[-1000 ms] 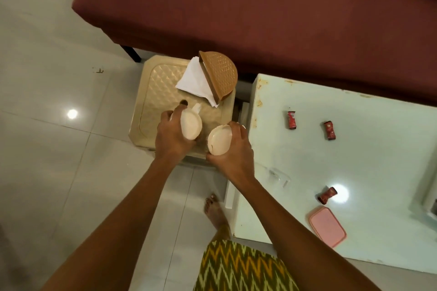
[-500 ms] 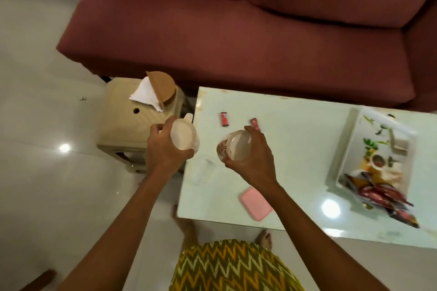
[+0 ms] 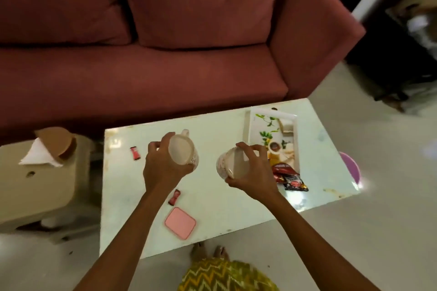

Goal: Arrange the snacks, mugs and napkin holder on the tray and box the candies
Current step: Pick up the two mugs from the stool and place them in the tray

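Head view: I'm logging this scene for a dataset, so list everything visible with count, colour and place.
mugs: 2, cream with pinkish pattern, one in each hand above the table
tray: 1, white with leaf print, right part of the table
snack packets: a few, red and black, near end of the tray
candies: 2 seen, red, on the table left of centre
pink lid: 1, near table edge
napkin holder: 1, brown with white napkins, on the beige stool
table: 1, pale
sofa: 1, maroon, behind
left hand: holds a mug
right hand: holds a mug
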